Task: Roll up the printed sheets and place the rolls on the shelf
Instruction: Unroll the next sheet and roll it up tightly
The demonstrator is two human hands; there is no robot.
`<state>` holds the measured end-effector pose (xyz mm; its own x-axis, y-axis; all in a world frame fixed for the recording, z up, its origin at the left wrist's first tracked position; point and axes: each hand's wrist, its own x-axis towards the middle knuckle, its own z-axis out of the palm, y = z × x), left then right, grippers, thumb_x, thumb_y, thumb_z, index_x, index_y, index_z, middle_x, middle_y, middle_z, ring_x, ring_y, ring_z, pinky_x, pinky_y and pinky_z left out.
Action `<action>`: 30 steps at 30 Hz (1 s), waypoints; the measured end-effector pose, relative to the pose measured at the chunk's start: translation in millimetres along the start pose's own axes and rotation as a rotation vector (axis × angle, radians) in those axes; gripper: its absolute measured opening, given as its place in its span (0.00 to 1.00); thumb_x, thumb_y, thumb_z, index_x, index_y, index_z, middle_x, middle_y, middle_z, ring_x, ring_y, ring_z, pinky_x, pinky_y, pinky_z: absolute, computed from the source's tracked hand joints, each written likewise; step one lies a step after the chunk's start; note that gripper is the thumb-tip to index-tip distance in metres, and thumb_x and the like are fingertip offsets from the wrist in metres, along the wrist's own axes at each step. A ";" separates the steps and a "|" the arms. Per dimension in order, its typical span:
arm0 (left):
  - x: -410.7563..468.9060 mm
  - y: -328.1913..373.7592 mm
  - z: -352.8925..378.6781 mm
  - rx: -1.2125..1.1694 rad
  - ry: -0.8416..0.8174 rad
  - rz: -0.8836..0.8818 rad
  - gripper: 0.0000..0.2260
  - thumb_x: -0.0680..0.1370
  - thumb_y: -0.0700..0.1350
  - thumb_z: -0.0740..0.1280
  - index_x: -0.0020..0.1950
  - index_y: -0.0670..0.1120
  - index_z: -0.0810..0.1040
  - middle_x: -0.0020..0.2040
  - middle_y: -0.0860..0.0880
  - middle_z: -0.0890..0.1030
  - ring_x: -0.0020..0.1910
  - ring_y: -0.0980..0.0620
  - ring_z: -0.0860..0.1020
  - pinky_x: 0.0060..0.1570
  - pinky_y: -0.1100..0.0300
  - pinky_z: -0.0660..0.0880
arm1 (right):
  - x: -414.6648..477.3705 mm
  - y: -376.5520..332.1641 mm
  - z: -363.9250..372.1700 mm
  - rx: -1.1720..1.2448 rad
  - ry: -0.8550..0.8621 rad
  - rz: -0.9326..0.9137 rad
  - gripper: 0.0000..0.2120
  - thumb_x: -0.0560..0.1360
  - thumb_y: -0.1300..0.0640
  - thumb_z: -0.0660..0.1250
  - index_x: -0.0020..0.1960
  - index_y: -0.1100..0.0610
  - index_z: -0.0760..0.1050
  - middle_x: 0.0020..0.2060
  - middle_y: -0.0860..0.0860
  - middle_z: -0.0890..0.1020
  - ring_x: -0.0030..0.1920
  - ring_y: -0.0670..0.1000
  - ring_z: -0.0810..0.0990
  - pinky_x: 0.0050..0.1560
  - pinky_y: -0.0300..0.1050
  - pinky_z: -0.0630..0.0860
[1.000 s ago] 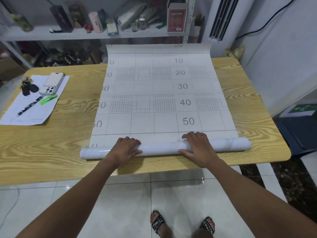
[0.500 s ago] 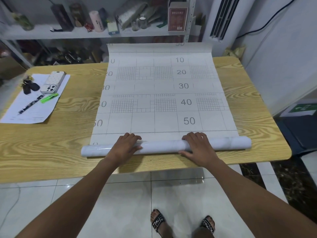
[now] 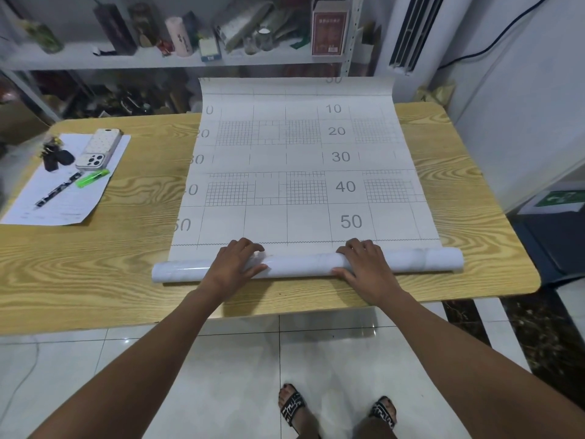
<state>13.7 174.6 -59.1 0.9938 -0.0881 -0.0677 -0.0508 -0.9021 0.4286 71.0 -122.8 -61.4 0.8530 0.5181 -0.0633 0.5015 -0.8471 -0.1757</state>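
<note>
Head view, looking down: whereabouts of the white glossy roll (image 3: 300, 264) at the near end of the pale printed sheet (image 3: 304, 185) with grey grids and numbers?

Lying on the yellow wood-grain table (image 3: 95, 264), near its front edge, long axis running side to side along that edge. Unrolled remainder of the sheet stretching flat across the table, far end curling up past the table's back edge.

And the hands?

Both on the roll. Left hand (image 3: 235, 264) wrapped over it just left of the table's middle, fingers curled over the top onto the far side, thumb along the near side. Right hand (image 3: 364, 264) gripping the same way, right of the middle. Level with each other, neither nearer the back edge. Roll ends sticking out free beyond each hand.

Which way from here, judging by that?

Straight away from the table's front edge toward its back, at right angles to the long axis. Calls for an even push from both hands, by the look of it; otherwise a fair chance of skewing, or of winding into a cone.

Much left to do?

Looks early: only a thin roll wound, most of the sheet flat on the table. Cluttered white shelf (image 3: 158, 60) standing beyond the table's back edge, no roll on it yet.
</note>
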 end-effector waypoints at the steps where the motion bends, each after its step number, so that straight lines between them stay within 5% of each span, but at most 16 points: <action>1: 0.4 0.6 -0.2 0.002 0.000 0.004 0.22 0.70 0.60 0.61 0.58 0.48 0.76 0.53 0.49 0.76 0.49 0.46 0.73 0.46 0.57 0.63 | 0.5 -0.5 -0.1 -0.010 -0.002 0.001 0.29 0.73 0.36 0.46 0.58 0.54 0.74 0.53 0.52 0.74 0.50 0.56 0.72 0.54 0.50 0.67; 8: 0.4 1.3 1.2 0.040 -0.019 0.091 0.31 0.67 0.68 0.54 0.59 0.49 0.74 0.54 0.52 0.77 0.52 0.48 0.72 0.48 0.59 0.62 | 3.5 -3.6 -6.1 -0.021 -0.073 -0.010 0.32 0.73 0.39 0.40 0.61 0.55 0.73 0.54 0.52 0.75 0.52 0.56 0.72 0.58 0.50 0.66; 13: -2.0 -0.8 3.6 0.019 -0.019 0.150 0.29 0.66 0.67 0.59 0.60 0.51 0.73 0.55 0.50 0.75 0.51 0.48 0.71 0.48 0.58 0.62 | 3.8 -5.3 -10.7 0.035 -0.055 -0.021 0.29 0.74 0.39 0.41 0.61 0.53 0.71 0.55 0.49 0.77 0.53 0.55 0.73 0.58 0.50 0.65; 18: -3.6 0.8 9.2 0.002 0.034 0.141 0.27 0.63 0.56 0.76 0.57 0.54 0.70 0.54 0.48 0.74 0.49 0.47 0.71 0.47 0.56 0.62 | 5.9 -7.6 -9.6 0.018 -0.043 -0.003 0.29 0.75 0.41 0.40 0.58 0.54 0.73 0.52 0.49 0.77 0.50 0.55 0.73 0.57 0.50 0.66; 23: -1.1 0.1 9.5 0.033 0.029 0.152 0.24 0.67 0.45 0.75 0.56 0.55 0.66 0.51 0.48 0.75 0.47 0.46 0.72 0.44 0.56 0.63 | 7.0 -10.2 -9.0 -0.003 -0.018 0.013 0.28 0.76 0.42 0.41 0.57 0.54 0.74 0.51 0.50 0.77 0.50 0.56 0.73 0.55 0.50 0.68; 30: 1.7 -3.3 7.4 0.072 0.009 0.137 0.19 0.71 0.48 0.70 0.60 0.48 0.74 0.53 0.49 0.74 0.50 0.48 0.71 0.47 0.58 0.59 | 7.0 -13.0 -4.6 -0.108 0.036 0.062 0.26 0.78 0.44 0.43 0.54 0.55 0.77 0.48 0.51 0.79 0.48 0.56 0.75 0.55 0.53 0.69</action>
<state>14.8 174.3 -67.3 0.9780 -0.2086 -0.0053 -0.1921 -0.9099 0.3677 71.2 -108.8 -55.0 0.8863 0.4618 -0.0354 0.4590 -0.8860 -0.0658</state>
